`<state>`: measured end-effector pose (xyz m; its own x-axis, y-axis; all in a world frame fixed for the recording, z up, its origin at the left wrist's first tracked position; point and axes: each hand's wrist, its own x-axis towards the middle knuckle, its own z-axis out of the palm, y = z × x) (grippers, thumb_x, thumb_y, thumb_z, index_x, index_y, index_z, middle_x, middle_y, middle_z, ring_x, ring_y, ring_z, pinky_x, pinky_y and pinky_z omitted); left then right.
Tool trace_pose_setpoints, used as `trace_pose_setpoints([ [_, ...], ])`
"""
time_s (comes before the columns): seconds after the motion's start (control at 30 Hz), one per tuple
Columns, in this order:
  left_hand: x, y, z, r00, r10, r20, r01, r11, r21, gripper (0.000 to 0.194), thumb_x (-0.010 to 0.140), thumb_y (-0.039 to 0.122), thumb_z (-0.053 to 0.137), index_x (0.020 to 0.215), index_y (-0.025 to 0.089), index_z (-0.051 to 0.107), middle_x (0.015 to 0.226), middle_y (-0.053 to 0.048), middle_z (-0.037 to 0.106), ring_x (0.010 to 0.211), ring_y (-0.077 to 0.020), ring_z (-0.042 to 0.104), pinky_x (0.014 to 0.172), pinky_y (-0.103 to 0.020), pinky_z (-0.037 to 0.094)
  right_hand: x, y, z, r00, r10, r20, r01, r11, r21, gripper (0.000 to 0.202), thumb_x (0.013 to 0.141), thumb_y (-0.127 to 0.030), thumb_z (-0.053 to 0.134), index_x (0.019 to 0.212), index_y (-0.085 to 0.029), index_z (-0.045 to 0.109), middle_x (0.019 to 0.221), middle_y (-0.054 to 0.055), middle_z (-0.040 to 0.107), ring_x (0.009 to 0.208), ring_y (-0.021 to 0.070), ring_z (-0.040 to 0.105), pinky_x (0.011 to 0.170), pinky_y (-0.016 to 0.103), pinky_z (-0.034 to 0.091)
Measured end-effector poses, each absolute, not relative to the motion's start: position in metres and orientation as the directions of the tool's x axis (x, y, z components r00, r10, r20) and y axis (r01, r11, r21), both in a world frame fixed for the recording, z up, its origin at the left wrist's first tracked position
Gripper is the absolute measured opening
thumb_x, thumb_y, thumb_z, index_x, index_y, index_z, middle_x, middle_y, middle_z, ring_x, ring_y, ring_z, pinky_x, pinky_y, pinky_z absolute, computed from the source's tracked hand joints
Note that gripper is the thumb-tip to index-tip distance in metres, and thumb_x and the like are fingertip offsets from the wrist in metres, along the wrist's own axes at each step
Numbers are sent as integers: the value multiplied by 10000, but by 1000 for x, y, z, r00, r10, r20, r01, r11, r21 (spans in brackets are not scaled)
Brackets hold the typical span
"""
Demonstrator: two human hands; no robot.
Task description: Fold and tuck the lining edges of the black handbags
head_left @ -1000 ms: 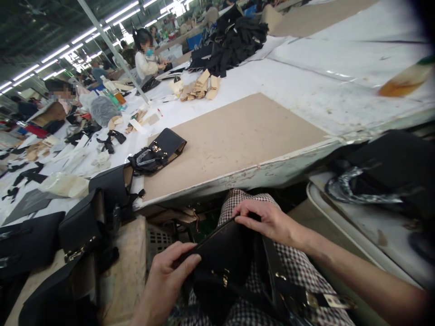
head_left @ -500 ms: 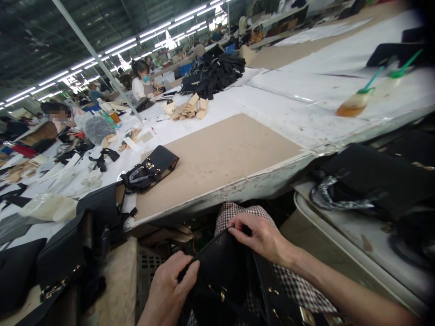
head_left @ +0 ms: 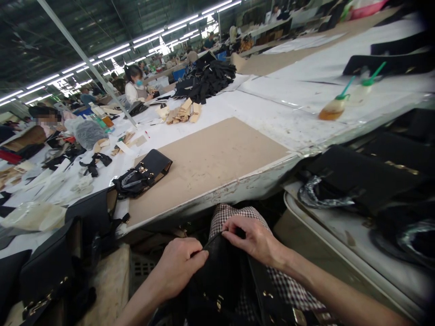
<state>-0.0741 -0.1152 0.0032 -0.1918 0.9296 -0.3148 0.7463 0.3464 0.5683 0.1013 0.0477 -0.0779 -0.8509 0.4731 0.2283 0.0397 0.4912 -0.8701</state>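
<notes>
A black leather-like bag (head_left: 217,271) with small gold fittings lies over my lap, on black-and-white checked cloth (head_left: 288,285). Its upper edge is pinched by my left hand (head_left: 180,265), thumb on top and fingers curled beneath. A short way to the right, my right hand (head_left: 251,235) pinches the same edge between thumb and forefinger. A black strap with gold hardware hangs down on the bag's right side. The lower part of the bag runs out of view.
A finished-looking black handbag (head_left: 146,172) rests on a brown board (head_left: 210,163) on the white table. More black bags stand at left (head_left: 47,267) and right (head_left: 363,176). Bottles with green nozzles (head_left: 333,108) stand at the table's right. Several people work farther back.
My left hand has slid along the edge toward my right hand, narrowing the gap between them. The view has shifted slightly to the right.
</notes>
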Motion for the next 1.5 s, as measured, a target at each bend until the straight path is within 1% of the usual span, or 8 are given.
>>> trace_pose_setpoints([
  [0.1, -74, -103, 5, -149, 918, -367, 697, 361, 620, 442, 961, 379, 529, 597, 155, 418, 605, 46, 430, 602, -108, 402, 579, -248, 243, 106, 46, -73, -850, 467, 243, 14, 481, -877, 155, 934, -255, 614, 794, -195, 586, 804, -8, 645, 737, 151, 574, 692, 276, 421],
  [0.23, -64, -81, -1, -88, 961, -262, 684, 250, 685, 325, 944, 309, 565, 659, 159, 526, 693, 36, 534, 686, -119, 488, 639, -236, 298, 111, 43, -69, -860, 450, 241, 3, 475, -880, 182, 944, -245, 617, 780, -192, 556, 837, -4, 640, 767, 156, 573, 701, 280, 414],
  [0.43, -56, -75, -12, -144, 969, -201, 776, 237, 585, 326, 913, 240, 588, 616, 157, 484, 628, 41, 505, 608, -106, 452, 604, -260, 270, 122, 54, -62, -908, 371, 195, -1, 463, -886, 60, 944, -227, 637, 895, -207, 609, 946, 8, 662, 858, 176, 596, 781, 296, 438],
  [0.97, -58, -75, -16, -113, 949, -293, 623, 297, 723, 327, 913, 332, 608, 656, 147, 528, 640, 47, 479, 633, -106, 418, 593, -241, 281, 127, 53, -72, -801, 582, 136, 130, 392, -911, 188, 832, -122, 656, 735, -203, 517, 876, -28, 670, 801, 154, 609, 729, 275, 426],
  [1.17, -61, -53, -17, 25, 934, -355, 532, 288, 796, 299, 916, 476, 614, 939, 181, 656, 702, 55, 497, 662, -115, 423, 586, -216, 286, 127, 49, -68, -749, 650, 128, 117, 319, -941, 254, 796, -124, 695, 831, -223, 464, 839, -46, 649, 776, 153, 602, 713, 271, 432],
  [1.33, -54, -39, -16, 78, 940, -332, 696, 187, 693, 464, 952, 455, 543, 607, 151, 480, 588, 50, 372, 586, -101, 352, 552, -242, 233, 133, 61, -57, -768, 640, 25, 159, 229, -960, 189, 832, -185, 692, 808, -219, 507, 810, -29, 682, 799, 178, 650, 736, 287, 482],
  [1.4, -51, -38, -13, 73, 951, -301, 787, 130, 604, 441, 949, 420, 537, 601, 154, 481, 580, 42, 407, 580, -107, 375, 564, -252, 230, 147, 62, -43, -765, 644, -14, 230, 253, -940, 98, 910, -258, 628, 970, -218, 561, 926, 10, 719, 906, 209, 676, 827, 333, 511],
  [1.5, -47, -36, -11, 15, 946, -323, 876, 143, 460, 362, 900, 376, 556, 605, 166, 536, 578, 15, 482, 569, -131, 433, 568, -266, 226, 177, 41, -21, -755, 656, -11, 323, 357, -876, 374, 990, -380, 533, 1327, -230, 468, 1301, 91, 623, 1180, 254, 600, 996, 416, 492],
])
